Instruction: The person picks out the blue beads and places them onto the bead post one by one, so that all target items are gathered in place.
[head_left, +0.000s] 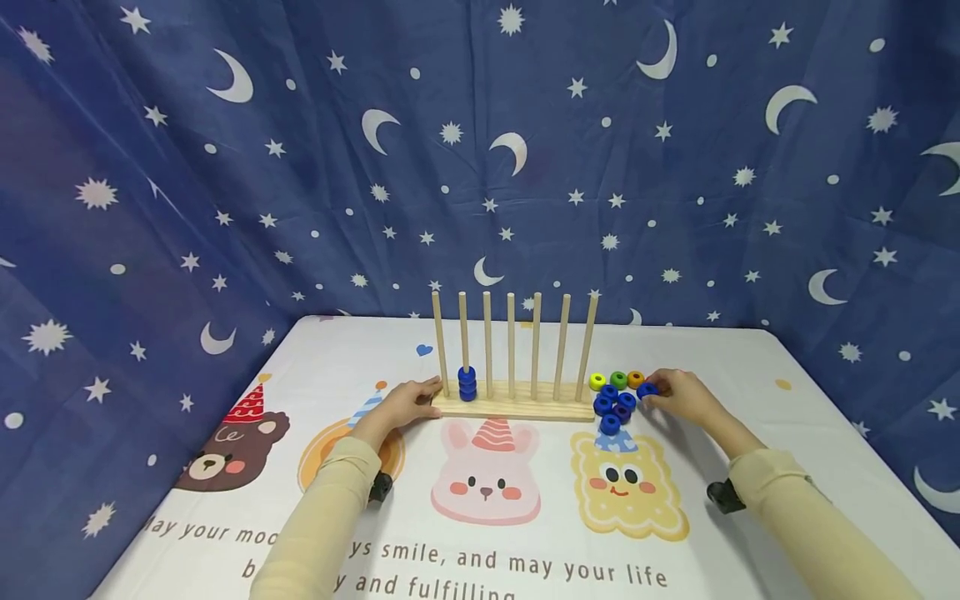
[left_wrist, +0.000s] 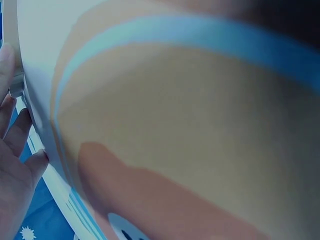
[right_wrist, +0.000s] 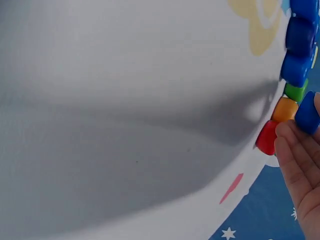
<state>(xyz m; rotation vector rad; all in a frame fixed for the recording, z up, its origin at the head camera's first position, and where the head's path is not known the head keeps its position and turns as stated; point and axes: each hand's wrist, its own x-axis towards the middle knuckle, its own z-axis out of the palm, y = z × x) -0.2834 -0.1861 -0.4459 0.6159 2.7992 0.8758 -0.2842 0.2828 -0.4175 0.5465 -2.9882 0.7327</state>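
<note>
A wooden peg stand (head_left: 517, 408) with several upright pegs stands on the table. Blue ring beads (head_left: 467, 385) are stacked on its second peg from the left. At the stand's left end, my left hand (head_left: 401, 406) grips the base between thumb and fingers. My right hand (head_left: 681, 395) pinches a blue bead (right_wrist: 307, 113) beside the loose beads, right of the stand. Those include a yellow bead (head_left: 597, 382), a green bead (head_left: 618, 380), an orange bead (head_left: 635, 379) and several blue beads (head_left: 610, 425). A red bead (right_wrist: 266, 137) shows by my fingers in the right wrist view.
A white tablecloth (head_left: 750, 375) with printed cartoon animals and lettering covers the table. Behind and to the left hangs a dark blue curtain (head_left: 450, 225) with moons and stars. The loose beads lie close to the stand's right end.
</note>
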